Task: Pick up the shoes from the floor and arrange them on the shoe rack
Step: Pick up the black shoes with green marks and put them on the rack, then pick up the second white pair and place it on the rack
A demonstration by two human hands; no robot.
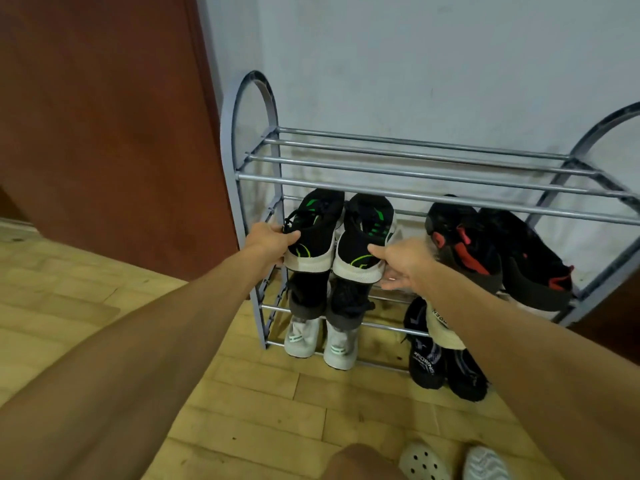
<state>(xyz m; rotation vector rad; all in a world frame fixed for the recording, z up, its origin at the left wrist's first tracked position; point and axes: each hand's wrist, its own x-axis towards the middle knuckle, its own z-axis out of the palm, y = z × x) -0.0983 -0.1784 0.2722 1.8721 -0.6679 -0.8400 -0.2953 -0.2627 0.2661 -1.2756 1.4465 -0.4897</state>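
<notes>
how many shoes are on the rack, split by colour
Black knit sneakers with green marks and white soles: 2
Black sneakers with red trim: 2
Black shoes with grey heels: 2
White sneakers: 2
Black sneakers with white lettering: 2
Total: 10, on the grey metal shoe rack

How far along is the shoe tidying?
Nearly done, it seems. Black-and-red shoes and lower pairs already sit on the rack. The left hand and right hand are setting black-and-green shoes on the second shelf. The top shelf is bare; no loose shoes show.
</notes>
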